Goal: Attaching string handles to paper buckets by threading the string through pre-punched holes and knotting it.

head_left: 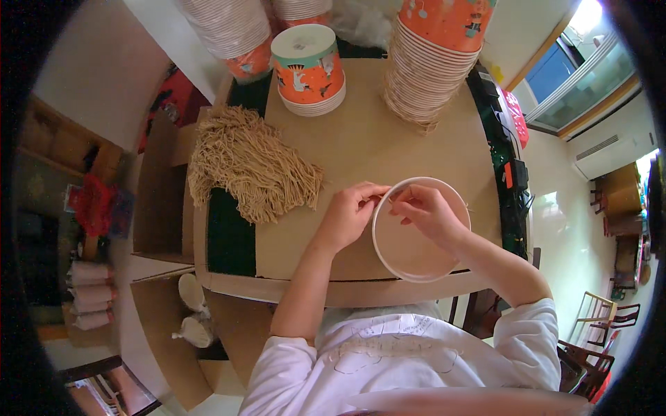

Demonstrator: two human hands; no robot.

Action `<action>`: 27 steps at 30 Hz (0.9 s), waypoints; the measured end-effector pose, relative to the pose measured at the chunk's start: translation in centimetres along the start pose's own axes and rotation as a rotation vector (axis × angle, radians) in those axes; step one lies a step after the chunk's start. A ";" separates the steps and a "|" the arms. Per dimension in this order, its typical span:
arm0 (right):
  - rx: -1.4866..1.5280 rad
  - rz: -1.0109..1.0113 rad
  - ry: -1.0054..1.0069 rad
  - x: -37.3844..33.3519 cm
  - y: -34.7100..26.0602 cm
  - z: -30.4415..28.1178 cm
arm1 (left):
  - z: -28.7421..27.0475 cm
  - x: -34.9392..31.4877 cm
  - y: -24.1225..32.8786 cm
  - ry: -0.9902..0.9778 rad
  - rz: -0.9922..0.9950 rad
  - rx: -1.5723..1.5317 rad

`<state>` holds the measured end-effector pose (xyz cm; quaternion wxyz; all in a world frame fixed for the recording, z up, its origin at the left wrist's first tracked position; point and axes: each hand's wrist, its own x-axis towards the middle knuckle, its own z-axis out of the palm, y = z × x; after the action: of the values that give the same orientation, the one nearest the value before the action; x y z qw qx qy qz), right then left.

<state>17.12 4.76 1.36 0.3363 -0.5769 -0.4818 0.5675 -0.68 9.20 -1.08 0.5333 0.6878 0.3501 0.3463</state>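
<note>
A round paper bucket with a white rim stands at the table's near edge, its open mouth facing up. My left hand is outside the bucket's left wall, thumb and finger pinched together close to the rim. A tiny brownish bit shows at those fingertips, too small to name. Reaching over the near right rim, my right hand is inside the bucket, its fingers curled together by the same stretch of wall. What the right fingers hold, if anything, is hidden. Left of my hands lies a heap of tan cord lengths.
An upside-down orange and green printed bucket stack stands at the far middle. A tall bucket stack with cords hanging from it is at far right. More wrapped stacks stand far left. Power strips line the right edge; cardboard boxes stand left.
</note>
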 end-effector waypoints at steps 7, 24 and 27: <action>-0.013 -0.002 -0.032 0.5 0.1 -0.2 | -0.1 0.1 0.4 -0.032 -0.074 -0.028; -0.103 0.054 0.002 -0.3 -1.7 -0.6 | 1.0 0.4 0.2 0.156 0.010 0.117; -0.246 -0.036 -0.088 -2.8 -4.9 -1.4 | 0.4 0.7 -0.3 0.171 -0.173 0.013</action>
<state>17.90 3.89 7.02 0.2517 -0.5795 -0.5723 0.5229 0.00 9.60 -1.39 0.5251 0.6264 0.4546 0.3539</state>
